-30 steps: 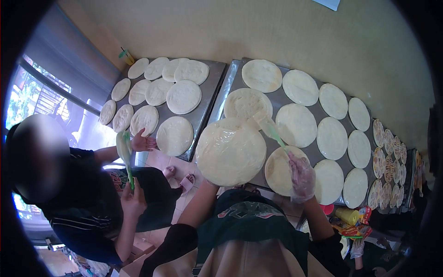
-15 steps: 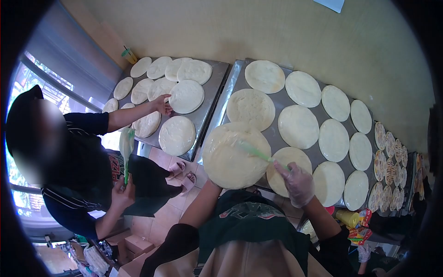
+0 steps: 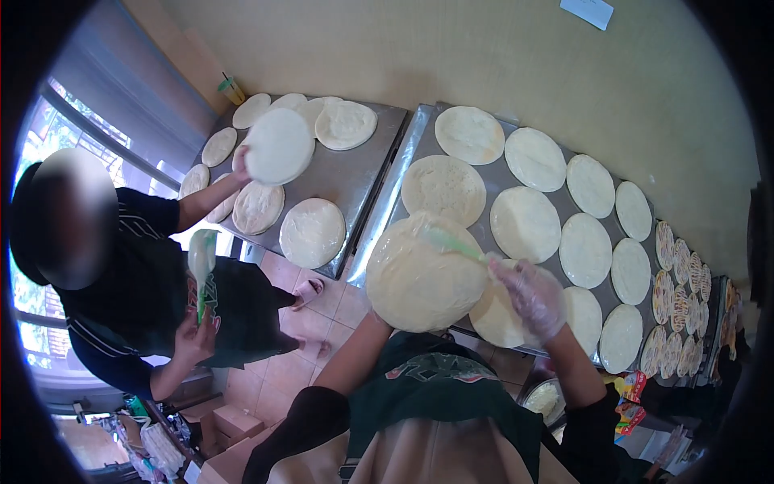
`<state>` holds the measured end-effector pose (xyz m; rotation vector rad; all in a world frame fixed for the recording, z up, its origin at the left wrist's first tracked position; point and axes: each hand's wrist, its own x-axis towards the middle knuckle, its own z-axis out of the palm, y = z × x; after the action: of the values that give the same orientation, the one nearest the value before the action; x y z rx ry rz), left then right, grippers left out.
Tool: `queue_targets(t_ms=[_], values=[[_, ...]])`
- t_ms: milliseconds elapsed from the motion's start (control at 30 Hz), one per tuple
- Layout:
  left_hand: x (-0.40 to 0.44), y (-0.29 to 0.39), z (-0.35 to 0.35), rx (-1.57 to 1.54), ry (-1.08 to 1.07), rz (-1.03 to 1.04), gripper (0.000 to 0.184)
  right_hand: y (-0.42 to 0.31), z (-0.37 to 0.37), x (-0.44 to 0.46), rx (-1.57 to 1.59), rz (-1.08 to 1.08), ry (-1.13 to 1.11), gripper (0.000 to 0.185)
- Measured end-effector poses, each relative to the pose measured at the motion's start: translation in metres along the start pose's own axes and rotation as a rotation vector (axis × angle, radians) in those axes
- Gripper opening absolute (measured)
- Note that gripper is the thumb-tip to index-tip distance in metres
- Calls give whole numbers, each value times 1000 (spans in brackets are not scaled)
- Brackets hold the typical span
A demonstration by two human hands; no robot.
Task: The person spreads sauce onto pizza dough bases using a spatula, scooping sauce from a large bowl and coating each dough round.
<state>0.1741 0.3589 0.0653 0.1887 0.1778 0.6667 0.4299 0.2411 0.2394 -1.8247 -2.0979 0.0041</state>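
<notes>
One dough round (image 3: 427, 278) is held up at the near left corner of the bench (image 3: 494, 176). The left forearm (image 3: 353, 352) reaches beneath it (the left hand is hidden; its finger spread cannot be told). The right hand (image 3: 534, 300), gloved, grips one spatula (image 3: 463, 244), blade at the round's upper face. Eleven plain rounds (image 3: 525, 224) lie on the bench; several topped rounds (image 3: 682, 256) lie near its right edge. One co-worker (image 3: 234, 310) holds two items: one pale round (image 3: 280, 147), one second spatula (image 3: 201, 252).
</notes>
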Motion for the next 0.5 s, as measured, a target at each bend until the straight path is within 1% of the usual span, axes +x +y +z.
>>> queue_targets(t_ms=[33, 67, 133, 167, 200, 267, 333, 400, 467, 500], values=[[2, -1, 2, -5, -12, -2, 66, 8, -2, 7, -74, 6, -27, 53], [4, -2, 3, -9, -22, -2, 66, 15, -5, 14, -75, 3, -29, 53], [6, -2, 7, -13, -50, 1, 65, 22, -14, 25, -77, 89, -22, 53], [7, -3, 7, -15, -65, 3, 65, 18, -19, 25, -34, 101, 0, 48], [6, -4, 8, -22, -73, 6, 65, 11, -25, 28, -34, 97, -6, 48], [2, -5, 11, -32, -84, 8, 64, -2, -32, 30, 131, -17, -136, 39], [-1, -4, 15, -35, -102, 4, 64, 17, -12, 31, 109, -42, -118, 36], [-4, -2, 29, 3, -122, 30, 64, 26, -11, 41, 82, -73, -101, 33], [-4, 2, 32, 45, -140, 63, 64, 25, -27, 56, -9, 55, -160, 29], [-4, 2, 31, 57, -139, 69, 64, 18, -32, 60, -7, 51, -162, 29]])
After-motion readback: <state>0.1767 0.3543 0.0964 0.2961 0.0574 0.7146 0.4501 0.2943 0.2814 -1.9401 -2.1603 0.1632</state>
